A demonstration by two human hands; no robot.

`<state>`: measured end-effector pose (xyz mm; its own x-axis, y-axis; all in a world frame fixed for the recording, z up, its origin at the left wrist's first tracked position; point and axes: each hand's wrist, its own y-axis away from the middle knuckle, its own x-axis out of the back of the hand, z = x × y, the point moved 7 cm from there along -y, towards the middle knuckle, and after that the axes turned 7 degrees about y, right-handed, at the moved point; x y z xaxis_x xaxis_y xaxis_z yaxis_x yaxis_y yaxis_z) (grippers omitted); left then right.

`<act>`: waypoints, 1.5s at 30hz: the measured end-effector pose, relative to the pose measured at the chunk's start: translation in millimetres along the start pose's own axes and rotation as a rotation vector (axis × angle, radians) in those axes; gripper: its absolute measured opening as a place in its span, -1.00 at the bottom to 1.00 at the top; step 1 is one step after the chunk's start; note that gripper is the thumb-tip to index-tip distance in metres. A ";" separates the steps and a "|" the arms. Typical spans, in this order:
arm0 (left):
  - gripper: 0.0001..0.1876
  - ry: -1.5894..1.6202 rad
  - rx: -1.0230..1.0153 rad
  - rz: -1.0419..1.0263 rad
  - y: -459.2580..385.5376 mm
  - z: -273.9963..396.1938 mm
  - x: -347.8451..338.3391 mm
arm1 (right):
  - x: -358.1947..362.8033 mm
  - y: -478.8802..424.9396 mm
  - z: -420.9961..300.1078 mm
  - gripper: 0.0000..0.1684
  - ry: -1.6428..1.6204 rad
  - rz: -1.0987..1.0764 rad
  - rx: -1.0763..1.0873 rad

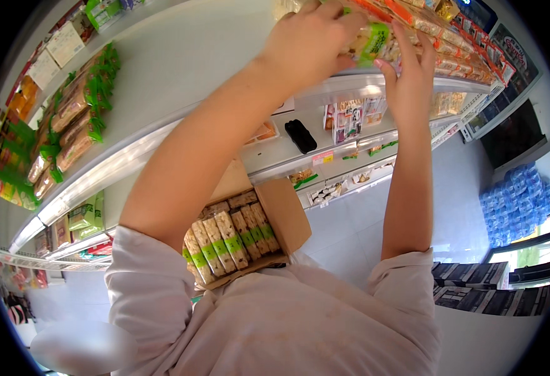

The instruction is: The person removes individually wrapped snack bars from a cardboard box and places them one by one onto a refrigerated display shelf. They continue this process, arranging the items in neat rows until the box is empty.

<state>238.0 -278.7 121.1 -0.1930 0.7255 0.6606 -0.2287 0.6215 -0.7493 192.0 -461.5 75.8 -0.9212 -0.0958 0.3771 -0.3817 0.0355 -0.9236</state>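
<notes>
Both my hands are at the upper shelf (181, 51), near its front edge. My left hand (310, 42) reaches over a clear snack packet with a green label (373, 42), its fingers bent on the packet's left part. My right hand (409, 66) touches the packet's right end with thumb and fingers. Orange-trimmed snack packets (458, 51) are stacked just right of it. Below my left arm, against my body, an open cardboard box (282, 221) holds several upright packets of pale pressed snack bars (216, 244) with green bands.
Green-ended snack packets (75, 113) lie at the shelf's left. A lower shelf (275, 152) carries a black object (300, 136) and boxed snacks (348, 120). Blue bottled-water packs (517, 204) stand on the floor at right, near dark boxes (491, 289).
</notes>
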 end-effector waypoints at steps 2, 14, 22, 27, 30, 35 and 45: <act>-0.36 -0.010 0.014 0.015 -2.3 2.8 0.1 | 0.3 -11.5 3.0 -0.15 0.113 -0.037 0.129; -0.42 -0.219 0.059 -0.065 -7.3 -3.2 -22.7 | 0.4 -14.3 7.8 -0.18 0.221 -0.147 0.215; -0.61 -0.207 -0.072 0.008 -2.0 -14.4 -33.2 | -0.7 -22.3 10.3 -0.33 0.290 -0.254 0.322; -0.59 -0.092 0.055 -0.194 -11.1 -18.2 -29.1 | -5.8 -28.8 2.0 -0.25 0.195 -0.329 0.331; -0.54 0.092 0.169 -0.244 -12.5 -26.0 -24.2 | -7.4 -34.2 -12.7 -0.18 0.021 -0.403 0.306; -0.40 0.622 0.864 0.325 4.5 -93.1 -2.7 | -21.1 -45.7 -34.7 -0.21 -0.101 -0.384 0.310; -0.45 1.634 1.143 0.260 -21.3 -78.8 -81.2 | -39.1 -55.3 -63.2 -0.42 0.050 -0.350 0.158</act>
<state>333.7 -327.6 79.8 0.4171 0.6937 -0.5873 -0.8561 0.5167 0.0024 244.3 -396.8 116.5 -0.7413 -0.0262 0.6707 -0.6610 -0.1450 -0.7362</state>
